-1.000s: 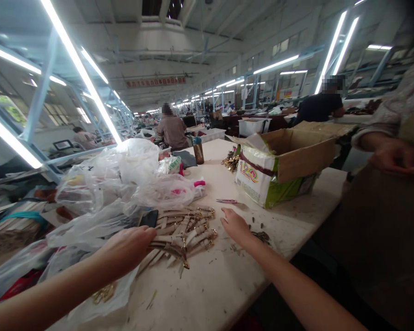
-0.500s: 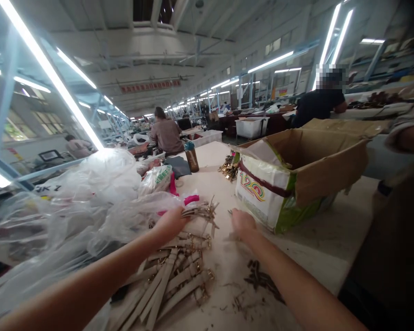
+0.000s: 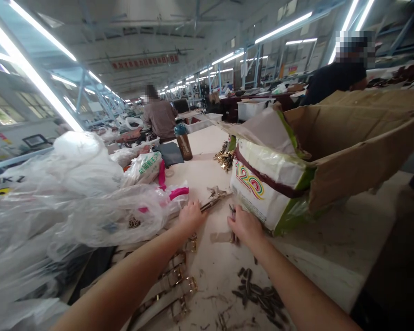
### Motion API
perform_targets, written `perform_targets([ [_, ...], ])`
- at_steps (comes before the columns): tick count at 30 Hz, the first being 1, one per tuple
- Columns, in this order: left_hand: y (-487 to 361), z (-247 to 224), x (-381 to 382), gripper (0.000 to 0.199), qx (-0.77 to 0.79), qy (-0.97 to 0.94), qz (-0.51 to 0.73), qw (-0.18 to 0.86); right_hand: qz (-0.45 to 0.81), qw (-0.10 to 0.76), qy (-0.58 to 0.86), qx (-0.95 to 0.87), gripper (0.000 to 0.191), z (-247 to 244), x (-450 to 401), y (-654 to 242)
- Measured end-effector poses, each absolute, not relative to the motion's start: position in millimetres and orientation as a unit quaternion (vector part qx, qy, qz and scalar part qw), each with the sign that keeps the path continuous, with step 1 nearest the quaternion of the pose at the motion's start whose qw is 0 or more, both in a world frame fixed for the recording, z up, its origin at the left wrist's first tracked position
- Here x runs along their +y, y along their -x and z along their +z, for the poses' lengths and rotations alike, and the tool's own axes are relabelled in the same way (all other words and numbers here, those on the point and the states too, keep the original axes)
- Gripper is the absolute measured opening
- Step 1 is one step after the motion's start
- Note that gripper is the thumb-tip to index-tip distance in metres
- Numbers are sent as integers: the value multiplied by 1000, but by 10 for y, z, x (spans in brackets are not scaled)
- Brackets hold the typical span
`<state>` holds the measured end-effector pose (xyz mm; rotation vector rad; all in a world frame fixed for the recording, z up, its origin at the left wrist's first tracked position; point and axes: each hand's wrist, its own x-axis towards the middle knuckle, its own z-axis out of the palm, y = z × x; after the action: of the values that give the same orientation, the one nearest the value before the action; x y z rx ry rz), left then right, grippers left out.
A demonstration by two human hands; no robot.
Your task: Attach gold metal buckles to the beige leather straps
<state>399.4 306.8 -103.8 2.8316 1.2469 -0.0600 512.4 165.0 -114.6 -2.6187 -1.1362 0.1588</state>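
Observation:
My left hand [image 3: 192,216] is closed around one end of a thin bundle of beige straps [image 3: 214,200], which points right toward the cardboard box. Just to its right, my right hand [image 3: 244,225] is closed on a small tool with a dark metal tip [image 3: 232,210]; my fingers hide the rest, so its kind is unclear. A short flat beige piece [image 3: 221,237] lies beside the right fingers. Below my left forearm, several beige straps with gold buckles [image 3: 188,285] are laid in a pile, partly covered by the arm.
A large open cardboard box [image 3: 272,184] stands at the right, with gold metal pieces [image 3: 225,158] behind it. Clear plastic bags [image 3: 86,184] heap up at the left. Dark elongated bits [image 3: 258,294] lie in front. A brown bottle [image 3: 184,143] stands farther back. Two people sit beyond.
My left hand has moved right with the straps, closer to my right hand. The straps now lie more in line, less fanned out. The view has shifted, and the box appears larger.

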Motion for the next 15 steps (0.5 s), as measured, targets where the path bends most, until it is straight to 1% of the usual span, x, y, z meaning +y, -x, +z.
perform_targets([
  [3, -3921, -905, 3022, 61, 377, -925, -26, 24, 55, 149, 905, -395, 26, -1103, 1642, -5110],
  [6, -3700, -731, 2919, 65, 342, -939, -24, 26, 48, 163, 901, -398, 32, -979, 1584, -5064],
  [8, -3396, -604, 2818, 57, 311, -950, -22, 31, 33, 180, 896, -405, 38, -857, 1483, -4954],
  [11, -2707, -432, 2628, 35, 269, -962, -32, 39, 24, 210, 871, -443, 39, -693, 1227, -4550],
  [13, -2193, -362, 2499, 25, 271, -961, -43, 32, 57, 242, 837, -487, 34, -660, 1018, -4120],
  [15, -1751, -352, 2387, 23, 310, -949, -48, 17, 126, 304, 785, -525, 29, -706, 823, -3633],
])
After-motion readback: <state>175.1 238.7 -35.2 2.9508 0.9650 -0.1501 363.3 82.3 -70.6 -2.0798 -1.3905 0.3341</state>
